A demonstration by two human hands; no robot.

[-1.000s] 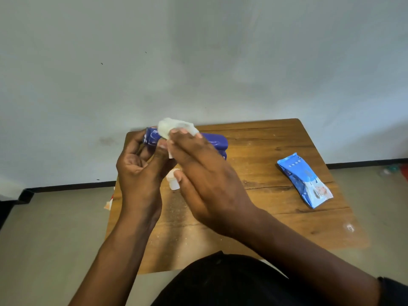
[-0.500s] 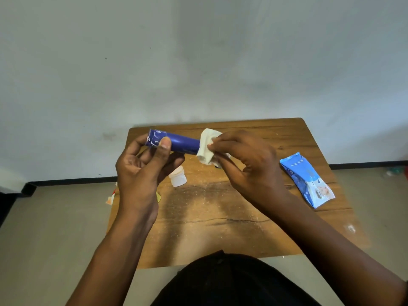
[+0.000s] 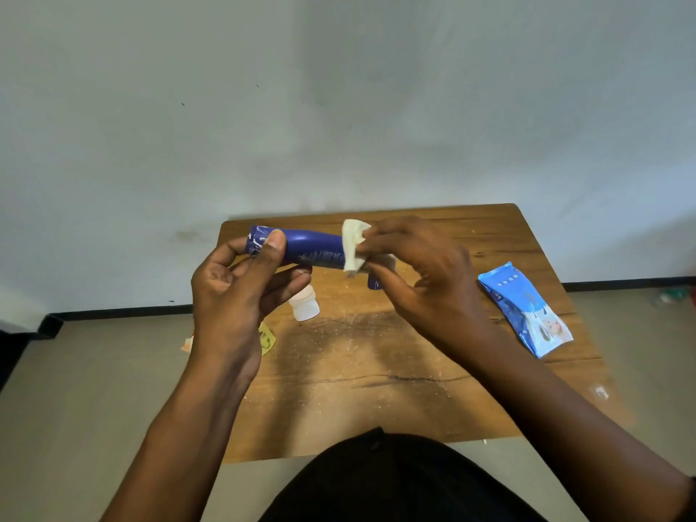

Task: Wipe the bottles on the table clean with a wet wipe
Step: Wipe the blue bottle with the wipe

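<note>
A dark blue tube bottle [image 3: 309,247] is held level above the wooden table [image 3: 376,371]. My left hand [image 3: 241,295] grips its crimped left end between thumb and fingers. My right hand [image 3: 418,280] is closed around the tube's right part with a white wet wipe [image 3: 353,243] wrapped over it. The tube's cap end is mostly hidden by my right hand; a small blue piece [image 3: 373,282] shows under the fingers. A small white bottle [image 3: 304,305] lies on the table below the tube.
A blue pack of wet wipes [image 3: 525,312] lies at the table's right side. A yellow scrap [image 3: 266,339] sits at the left edge behind my left wrist. White crumbs dust the tabletop. The grey wall stands just behind the table.
My right hand slid the wipe from the tube's left end to its right part, uncovering the blue body. My left hand kept its hold on the left end.
</note>
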